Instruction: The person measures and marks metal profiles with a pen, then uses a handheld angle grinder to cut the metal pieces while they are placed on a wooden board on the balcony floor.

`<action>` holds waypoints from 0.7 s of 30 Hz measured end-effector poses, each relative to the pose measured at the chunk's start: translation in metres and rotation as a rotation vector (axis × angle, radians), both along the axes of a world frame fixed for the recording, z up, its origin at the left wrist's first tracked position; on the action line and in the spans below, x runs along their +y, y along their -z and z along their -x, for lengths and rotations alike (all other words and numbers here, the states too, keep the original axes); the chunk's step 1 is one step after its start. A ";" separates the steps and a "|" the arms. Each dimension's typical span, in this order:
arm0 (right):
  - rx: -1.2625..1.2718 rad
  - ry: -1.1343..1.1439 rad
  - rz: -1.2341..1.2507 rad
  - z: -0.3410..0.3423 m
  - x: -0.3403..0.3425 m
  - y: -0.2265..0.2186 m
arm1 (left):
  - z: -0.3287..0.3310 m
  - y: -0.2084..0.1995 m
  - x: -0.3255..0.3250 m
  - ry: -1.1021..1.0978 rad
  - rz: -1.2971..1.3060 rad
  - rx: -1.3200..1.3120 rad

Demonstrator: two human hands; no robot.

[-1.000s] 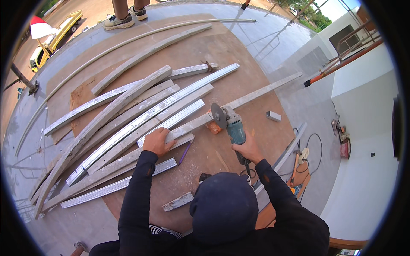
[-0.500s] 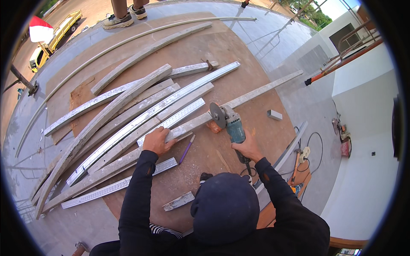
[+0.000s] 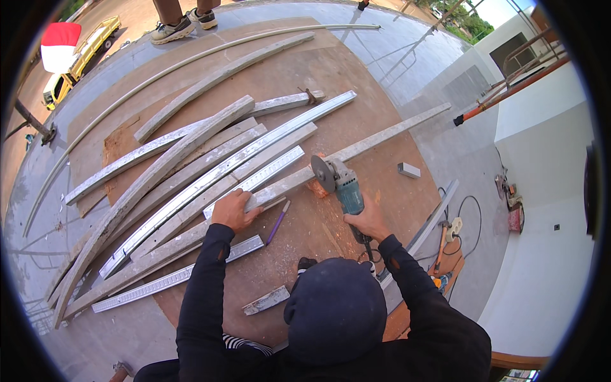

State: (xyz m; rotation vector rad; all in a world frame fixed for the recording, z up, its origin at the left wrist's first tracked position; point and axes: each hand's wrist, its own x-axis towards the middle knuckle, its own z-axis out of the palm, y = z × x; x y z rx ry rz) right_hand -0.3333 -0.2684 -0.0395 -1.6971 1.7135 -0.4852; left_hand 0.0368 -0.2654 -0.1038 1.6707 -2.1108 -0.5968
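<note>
My right hand grips a teal and black angle grinder near its rear. Its cutting disc stands on edge against a long, dusty grey square bar, left of centre on the bar's length. An orange-red block lies beneath the bar at that spot, with orange specks around it. To the left, my left hand is closed over the same bar and presses it down. A purple pencil-like marker lies just right of that hand.
Several grey bars and silver metal channels lie crosswise at left on a brown board. A short tube offcut and another offcut lie nearby. At right are cords, a socket block and a hammer. Someone's shoes stand at the far edge.
Orange specks now show below the disc and across the board. Both hands, the grinder and the bar stay almost in place.
</note>
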 end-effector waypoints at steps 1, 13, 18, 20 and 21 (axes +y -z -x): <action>0.000 -0.001 -0.007 0.001 0.000 0.001 | 0.000 0.000 0.000 0.002 -0.002 0.003; 0.022 -0.016 0.023 0.008 0.008 0.012 | -0.005 0.008 -0.006 0.025 0.004 0.044; 0.021 -0.012 -0.015 0.013 0.014 0.021 | -0.004 0.007 -0.009 0.025 -0.034 0.046; 0.027 -0.025 0.025 0.014 0.016 0.025 | -0.005 0.006 -0.010 0.026 -0.030 0.052; 0.031 -0.032 0.045 0.014 0.017 0.025 | -0.005 0.006 -0.010 0.026 -0.028 0.055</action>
